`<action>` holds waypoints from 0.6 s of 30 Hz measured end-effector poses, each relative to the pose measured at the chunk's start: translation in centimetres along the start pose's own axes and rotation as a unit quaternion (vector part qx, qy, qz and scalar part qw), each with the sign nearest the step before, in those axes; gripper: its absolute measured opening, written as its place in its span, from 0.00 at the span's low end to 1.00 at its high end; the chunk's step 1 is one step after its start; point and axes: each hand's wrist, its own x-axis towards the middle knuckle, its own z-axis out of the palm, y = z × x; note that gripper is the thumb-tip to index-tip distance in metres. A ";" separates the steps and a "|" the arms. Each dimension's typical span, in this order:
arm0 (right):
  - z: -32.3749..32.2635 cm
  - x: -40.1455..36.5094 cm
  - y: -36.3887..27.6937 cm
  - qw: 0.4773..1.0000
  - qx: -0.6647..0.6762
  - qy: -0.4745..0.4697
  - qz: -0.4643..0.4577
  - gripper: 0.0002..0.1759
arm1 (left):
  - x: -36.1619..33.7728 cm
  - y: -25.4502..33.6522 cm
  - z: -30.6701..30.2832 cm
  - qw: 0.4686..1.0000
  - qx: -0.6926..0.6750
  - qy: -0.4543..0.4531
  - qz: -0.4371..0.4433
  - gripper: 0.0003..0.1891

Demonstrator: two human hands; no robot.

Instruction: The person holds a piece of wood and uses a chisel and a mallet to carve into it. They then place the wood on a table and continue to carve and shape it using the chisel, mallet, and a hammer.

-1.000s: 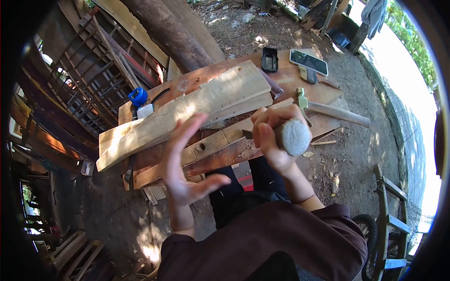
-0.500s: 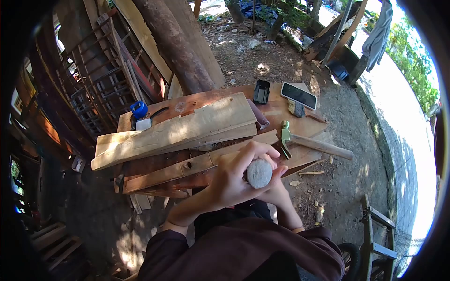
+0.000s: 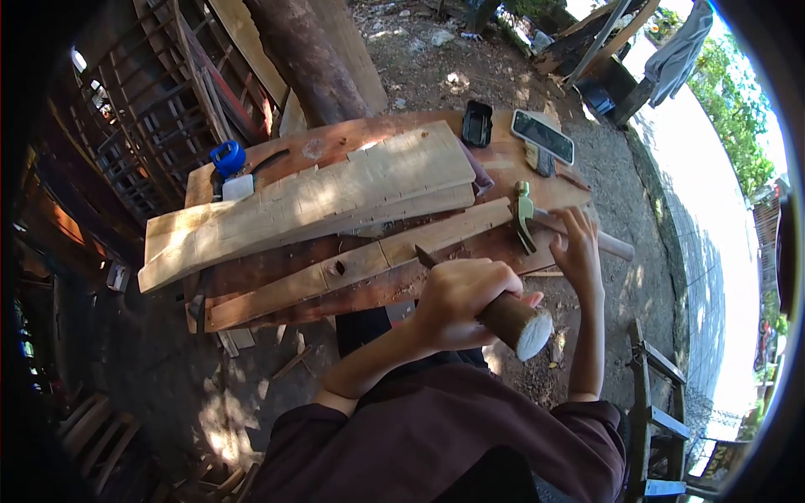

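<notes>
My left hand (image 3: pixel 465 302) is wrapped round a thick wooden handle (image 3: pixel 511 323) with a pale, rounded butt. A dark pointed tip (image 3: pixel 424 256) sticks out past my knuckles, over a narrow plank (image 3: pixel 293 291) with a dark hole in it. To the right, my right hand (image 3: pixel 577 251) is at the wooden handle of a hammer (image 3: pixel 524 216), its fingers apart. The hammer has a green head and lies on the table. Whether my fingertips touch its handle is unclear.
Wide boards (image 3: pixel 319 189) lie stacked across the wooden table (image 3: pixel 335 134). Behind them are a black case (image 3: pixel 477 124), a phone (image 3: pixel 543 137) and a blue round object (image 3: pixel 227 158). A tree trunk (image 3: pixel 314 59) rises behind the table. A ladder-like frame (image 3: pixel 662 419) stands at lower right.
My right hand has left the wooden handle and moved right to the hammer, its fingers spreading. My left hand has tilted the held tool, so its dark tip now shows. The camera view has shifted slightly.
</notes>
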 end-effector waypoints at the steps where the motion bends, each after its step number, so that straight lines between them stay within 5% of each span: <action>1: 0.2 0.9 0.2 1.000 0.016 -0.020 -0.007 0.22 | -0.2 -0.1 0.2 1.000 0.001 0.002 0.000 0.13; 7: 2.3 4.6 3.6 0.977 0.064 -0.200 -0.046 0.17 | -1.1 0.4 0.1 0.999 0.014 -0.027 -0.034 0.12; 14: 1.4 3.0 2.7 0.994 0.043 -0.091 -0.048 0.14 | -1.0 0.2 0.2 0.999 0.027 0.035 0.007 0.12; 16: -0.6 2.0 2.6 0.998 0.033 -0.049 -0.027 0.13 | -1.0 0.2 0.0 0.999 0.016 0.034 0.011 0.12; 18: -4.4 0.1 2.0 0.978 0.126 -0.091 0.141 0.15 | -1.1 0.1 0.1 0.998 0.019 0.051 0.011 0.12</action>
